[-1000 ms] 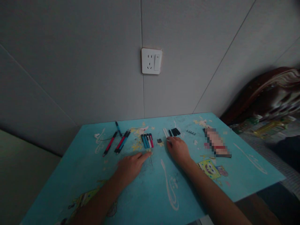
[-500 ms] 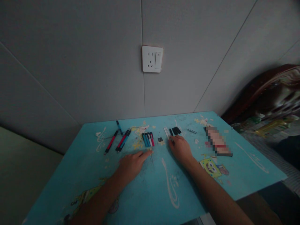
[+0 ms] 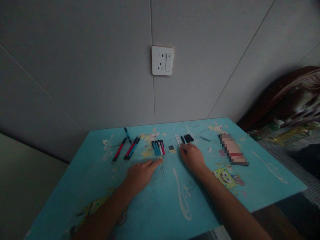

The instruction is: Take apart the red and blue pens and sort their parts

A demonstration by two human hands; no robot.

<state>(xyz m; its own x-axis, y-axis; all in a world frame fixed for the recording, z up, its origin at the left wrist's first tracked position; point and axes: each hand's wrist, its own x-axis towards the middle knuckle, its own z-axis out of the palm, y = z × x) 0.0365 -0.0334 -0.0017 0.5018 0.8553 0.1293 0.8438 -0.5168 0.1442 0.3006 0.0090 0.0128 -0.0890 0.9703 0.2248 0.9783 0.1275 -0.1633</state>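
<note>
Some slim, pale rods (image 3: pixel 178 140) adjoin right hand (image 3: pixel 193 157), grip unclear; left hand (image 3: pixel 140 174) lies flat.

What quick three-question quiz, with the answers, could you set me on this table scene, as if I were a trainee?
1. Multiple choice. Which hand is nearer the thin white sticks: A, the left; B, the right?
2. True or false: the socket plate lies on the table.
3. Fill in the blank: in the row of short barrels, two are blue, one is white and one is ____.

Key:
1. B. The right hand is at their near end; the left hand is farther off.
2. False. The socket plate is mounted on the wall, above the table.
3. Pink.
</note>
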